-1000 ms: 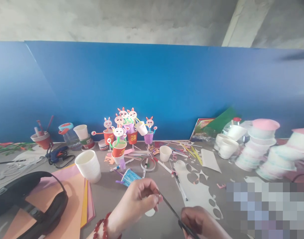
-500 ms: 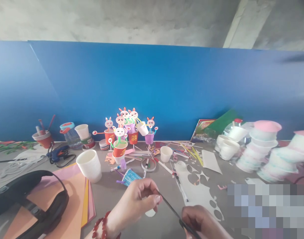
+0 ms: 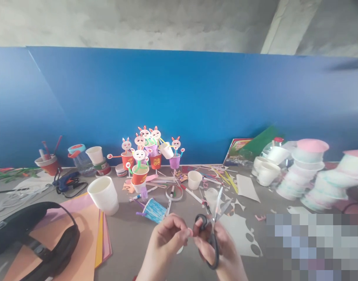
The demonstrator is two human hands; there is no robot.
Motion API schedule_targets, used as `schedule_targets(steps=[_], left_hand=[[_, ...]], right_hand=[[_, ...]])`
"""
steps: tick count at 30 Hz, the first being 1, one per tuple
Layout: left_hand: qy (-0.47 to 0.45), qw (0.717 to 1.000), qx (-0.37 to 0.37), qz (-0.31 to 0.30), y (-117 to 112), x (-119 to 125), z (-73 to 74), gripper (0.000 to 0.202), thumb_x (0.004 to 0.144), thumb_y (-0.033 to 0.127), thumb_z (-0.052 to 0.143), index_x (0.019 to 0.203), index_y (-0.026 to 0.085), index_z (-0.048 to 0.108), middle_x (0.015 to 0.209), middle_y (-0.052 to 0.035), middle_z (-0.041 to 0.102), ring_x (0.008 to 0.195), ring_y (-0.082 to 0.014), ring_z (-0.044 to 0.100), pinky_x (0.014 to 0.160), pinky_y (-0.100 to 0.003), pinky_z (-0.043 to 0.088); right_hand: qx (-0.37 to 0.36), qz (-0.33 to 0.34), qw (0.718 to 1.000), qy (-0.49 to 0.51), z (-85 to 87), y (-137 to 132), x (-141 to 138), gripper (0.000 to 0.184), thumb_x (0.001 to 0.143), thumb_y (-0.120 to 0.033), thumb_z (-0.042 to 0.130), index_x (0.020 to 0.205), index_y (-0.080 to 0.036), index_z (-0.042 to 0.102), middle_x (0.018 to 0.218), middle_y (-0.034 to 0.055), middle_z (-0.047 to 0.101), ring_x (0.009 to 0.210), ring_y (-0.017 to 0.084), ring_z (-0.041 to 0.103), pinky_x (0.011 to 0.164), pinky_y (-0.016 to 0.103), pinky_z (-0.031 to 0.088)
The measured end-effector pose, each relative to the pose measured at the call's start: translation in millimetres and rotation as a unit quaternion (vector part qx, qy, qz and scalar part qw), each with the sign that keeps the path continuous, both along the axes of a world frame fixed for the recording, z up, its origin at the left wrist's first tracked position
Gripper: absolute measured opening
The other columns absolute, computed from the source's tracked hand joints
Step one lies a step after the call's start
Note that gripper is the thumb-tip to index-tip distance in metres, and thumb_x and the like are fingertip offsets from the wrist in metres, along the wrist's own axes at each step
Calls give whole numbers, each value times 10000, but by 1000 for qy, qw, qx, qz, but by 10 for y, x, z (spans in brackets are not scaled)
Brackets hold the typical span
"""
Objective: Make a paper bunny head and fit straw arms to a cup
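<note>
Between the thumb and fingertips of my left hand (image 3: 167, 242) is a small pink paper piece (image 3: 191, 232). My right hand (image 3: 224, 249) holds black-handled scissors (image 3: 216, 208), their parted blades pointing up and away from me. Its fingertips meet the left ones close to the pink piece; whether they also grip it I cannot tell. Below my hands a white paper disc (image 3: 180, 249) lies on the table, partly hidden. Just beyond my left hand, a blue-coloured paper cup (image 3: 154, 209) lies tilted on its side.
Cups with rabbit faces (image 3: 140, 168) stand at the back middle. A white cup stack (image 3: 103, 195) and coloured paper (image 3: 85, 230) are on the left, under a black headset-like object (image 3: 58, 242). Cut-out white paper (image 3: 240, 230) and stacked cups (image 3: 307, 168) are on the right.
The scissors have swung from pointing at my left fingertips to pointing upward with blades apart. My right hand has moved up and left to meet my left hand, and the pink piece now shows.
</note>
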State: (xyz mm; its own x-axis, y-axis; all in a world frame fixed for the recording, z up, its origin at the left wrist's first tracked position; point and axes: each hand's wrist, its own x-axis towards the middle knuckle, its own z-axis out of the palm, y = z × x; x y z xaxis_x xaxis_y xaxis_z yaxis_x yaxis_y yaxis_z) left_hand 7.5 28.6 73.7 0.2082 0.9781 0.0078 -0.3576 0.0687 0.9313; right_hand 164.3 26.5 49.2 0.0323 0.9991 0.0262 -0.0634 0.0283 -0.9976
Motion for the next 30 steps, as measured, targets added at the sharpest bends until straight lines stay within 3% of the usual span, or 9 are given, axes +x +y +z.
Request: schedule_targets(steps=[4,9,20,25,30], left_hand=[[14,999,2,32,-99,34,68,364,797,496,774,694,176,636,629,29,538,624,-112,468,632,-204,377],[13,999,16,48,-153,49,67,392,809,516,755,689,174,608,639,33,528,626,-115,482,639,-213,383],[41,997,-29,-63,-45,-127,0,401,747,519,789,696,167,603,611,6,591,618,-131,494,642,-238,390],[25,998,-8,-48,-62,-139,-33,385,748,507,792,698,169,613,649,1,595,641,-135,495,635,-236,371],[1,1000,5,14,-89,-127,43,313,796,450,779,720,180,638,815,-22,605,754,-150,513,672,-227,387]], right_hand=[[-34,10,998,-50,92,-2,-88,258,699,-369,768,781,-217,576,571,-22,640,367,123,530,373,224,444],[-23,4,998,-65,286,-62,-118,251,705,-355,743,784,-211,553,533,-72,566,368,94,499,398,205,432],[-71,103,992,-18,456,-28,-114,209,661,-239,735,722,-199,539,562,-92,503,401,48,395,380,164,336],[-78,116,990,-21,452,-29,-74,312,713,-404,764,810,-201,549,670,-64,541,440,56,394,406,181,323],[-41,182,981,-56,321,-185,-19,584,744,-782,617,728,-208,511,630,-57,454,508,90,355,504,228,341]])
